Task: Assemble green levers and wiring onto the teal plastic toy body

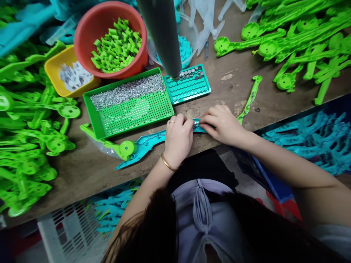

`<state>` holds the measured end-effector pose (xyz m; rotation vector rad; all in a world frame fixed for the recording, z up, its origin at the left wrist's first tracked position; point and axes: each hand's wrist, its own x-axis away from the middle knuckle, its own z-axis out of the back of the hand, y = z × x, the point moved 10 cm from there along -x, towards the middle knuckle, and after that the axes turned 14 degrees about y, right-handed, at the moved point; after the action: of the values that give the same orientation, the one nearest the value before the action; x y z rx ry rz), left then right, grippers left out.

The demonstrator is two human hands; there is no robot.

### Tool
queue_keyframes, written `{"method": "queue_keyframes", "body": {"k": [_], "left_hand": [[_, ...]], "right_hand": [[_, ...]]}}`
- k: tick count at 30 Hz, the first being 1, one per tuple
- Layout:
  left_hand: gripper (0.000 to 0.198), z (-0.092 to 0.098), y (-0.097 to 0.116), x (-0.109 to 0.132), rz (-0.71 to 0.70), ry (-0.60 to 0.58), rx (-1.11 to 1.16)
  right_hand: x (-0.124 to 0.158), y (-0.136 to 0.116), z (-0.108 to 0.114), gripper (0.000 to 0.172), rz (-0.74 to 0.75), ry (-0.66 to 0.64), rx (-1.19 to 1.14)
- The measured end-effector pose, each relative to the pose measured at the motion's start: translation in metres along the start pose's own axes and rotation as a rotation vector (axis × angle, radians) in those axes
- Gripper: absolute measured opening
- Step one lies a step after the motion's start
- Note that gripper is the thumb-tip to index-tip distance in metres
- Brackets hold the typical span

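Note:
A long, curved blue plastic shell (pixel 150 140) lies on the wooden table in front of me, with thin wiring along its inside. My left hand (pixel 178 134) is closed over its middle. At its right part, the fingers of my right hand (pixel 221 122) are pinched together against the shell, hiding whatever is between them. A bright green plastic piece with a round disc (pixel 128 149) overlaps the shell's left end, beside a clear plastic part. Beyond my right hand, a slim green plastic piece (pixel 250 98) extends to the upper right.
A green tray (pixel 131 122) of small metal screws and a teal tray (pixel 189 95) with round metal pieces sit ahead. A dark screwdriver (pixel 163 36) hangs above them. Behind are a red bowl (pixel 82 40) and yellow container (pixel 56 82). Green parts (pixel 285 47) pile up on both sides.

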<state>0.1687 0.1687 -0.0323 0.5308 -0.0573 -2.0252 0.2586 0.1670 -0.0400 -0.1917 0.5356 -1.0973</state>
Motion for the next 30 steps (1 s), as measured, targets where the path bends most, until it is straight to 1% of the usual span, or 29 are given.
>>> {"method": "queue_keyframes", "body": {"k": [4, 8, 13, 15, 19, 24, 30], "left_hand": [[0.025, -0.003, 0.002, 0.000, -0.027, 0.005, 0.072], [0.025, -0.005, -0.001, 0.001, 0.000, 0.011, 0.102], [0.024, -0.005, -0.004, 0.000, 0.053, -0.009, 0.122], [0.022, -0.004, -0.005, 0.000, 0.073, -0.020, 0.149], [0.018, 0.001, -0.009, 0.004, 0.109, -0.035, 0.225], [0.022, 0.007, -0.005, 0.006, 0.052, -0.021, 0.313], [0.029, -0.004, -0.001, 0.008, 0.010, -0.011, 0.177]], "right_hand": [[-0.001, -0.003, -0.003, 0.025, 0.009, -0.018, 0.051], [-0.001, -0.007, -0.003, 0.024, 0.045, -0.014, 0.062], [-0.001, -0.014, -0.004, 0.024, 0.126, -0.021, 0.064], [-0.002, -0.013, -0.004, 0.025, 0.107, -0.021, 0.097], [-0.004, -0.007, -0.004, 0.028, 0.009, -0.037, 0.137], [-0.005, -0.005, -0.006, 0.026, -0.039, -0.052, 0.097], [-0.005, -0.004, -0.007, 0.024, -0.046, -0.051, 0.060]]}}
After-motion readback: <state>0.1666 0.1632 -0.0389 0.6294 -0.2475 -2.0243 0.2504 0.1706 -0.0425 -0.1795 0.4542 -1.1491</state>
